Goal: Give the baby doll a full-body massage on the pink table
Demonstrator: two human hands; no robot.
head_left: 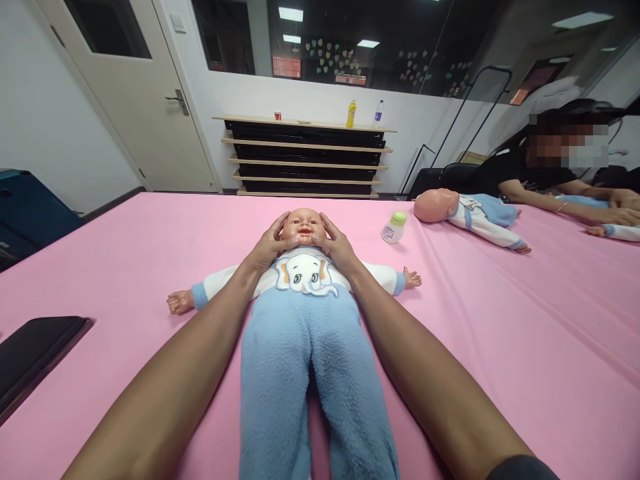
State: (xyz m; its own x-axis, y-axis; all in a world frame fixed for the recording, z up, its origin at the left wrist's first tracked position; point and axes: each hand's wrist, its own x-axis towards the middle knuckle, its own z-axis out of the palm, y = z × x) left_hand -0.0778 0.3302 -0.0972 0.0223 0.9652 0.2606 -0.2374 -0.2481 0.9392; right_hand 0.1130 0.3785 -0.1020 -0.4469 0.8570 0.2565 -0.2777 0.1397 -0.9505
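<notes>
Far left, a dark teal case (35, 213) is cut off by the frame edge. Near left on the table (125, 267), which is covered in smooth pink sheeting, a flat black rectangular object (40, 363) is placed, left end cropped. Behind, an off-white door with a metal lever handle (133, 107) is seen shut.

Centre: left hand (271, 247) is laid along one side of the head of a plastic baby doll in a white top with elephant patch and fuzzy light-blue trousers (306, 320). Grip is open and cupped, not closed: fingers are placed up the side of the head, thumb on the lower face. Doll is laid face up on the table, head pointed away from the camera, arms spread, feet cropped. Right hand (339, 250) is set as a mirror image on the other side of the head, grip likewise open and cupped; head is framed between both.

Behind the table, a small red cup (277, 116), yellow bottle (351, 114) and clear purple-labelled bottle (379, 112) are stood on a black rack with light wood-coloured boards (305, 163).

Right: a white bottle with lime-green cap (393, 229) is stood near a second baby doll (435, 205), also laid down. Far right, a person in black (505, 167) is seated, arms rested on the table, beside a partly cropped third doll (627, 231).
</notes>
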